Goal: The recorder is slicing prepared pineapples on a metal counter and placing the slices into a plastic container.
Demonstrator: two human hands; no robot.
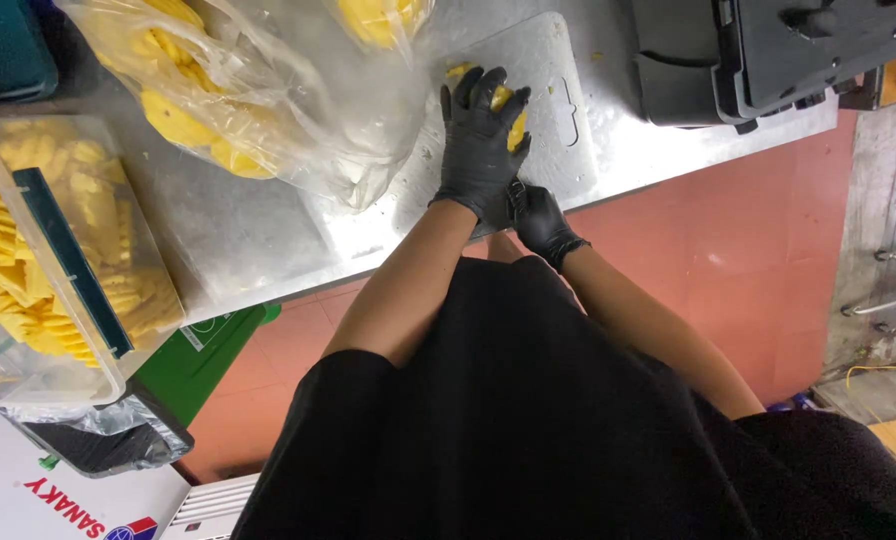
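A peeled yellow pineapple piece (pixel 514 128) lies on a white cutting board (pixel 568 110) on the steel table (pixel 248 240). My left hand (pixel 481 150), in a black glove, is spread over the fruit and presses down on it. My right hand (pixel 543 222), also gloved in black, is closed just behind the left wrist at the table's near edge. It grips what looks like a dark knife handle (pixel 514 190). The blade is hidden under my left hand.
A clear plastic bag of peeled pineapples (pixel 218 110) lies left of the board. A clear tub of cut yellow pieces (pixel 68 250) sits at the far left. A black crate (pixel 748 60) stands at the right end. Below are a green bin (pixel 208 360) and a red tiled floor (pixel 748 260).
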